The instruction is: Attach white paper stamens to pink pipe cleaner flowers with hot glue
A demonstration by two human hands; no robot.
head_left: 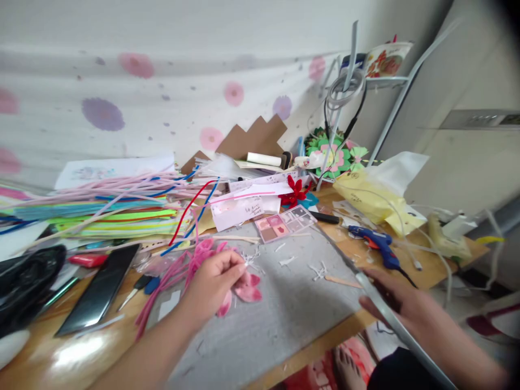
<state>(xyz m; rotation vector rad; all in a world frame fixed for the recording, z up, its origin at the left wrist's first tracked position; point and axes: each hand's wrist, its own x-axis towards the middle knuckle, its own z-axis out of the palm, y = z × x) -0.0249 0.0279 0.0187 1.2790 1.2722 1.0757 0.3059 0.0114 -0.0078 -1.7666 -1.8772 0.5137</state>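
My left hand (217, 287), its fingers pinched together, holds a pink fuzzy flower (248, 288) whose petals spread below and to the right of the fingertips. Other pink fuzzy stems (166, 290) lie behind and left of this hand. My right hand (410, 314) is at the right edge of the grey work mat (292, 319). A long, grey, metal-looking strip (385, 314) runs between its thumb and fingers; what kind of tool it is I cannot make out. Small white clippings (319, 271) and a thin wooden stick (342, 283) lie on the mat.
Bundles of coloured pipe cleaners (117, 222) and a black phone (99, 290) lie to the left. Behind the mat are a makeup palette (280, 226) and a red flower (294, 192). A blue glue gun (376, 244) with its cord and a yellow bag (365, 197) are at the right.
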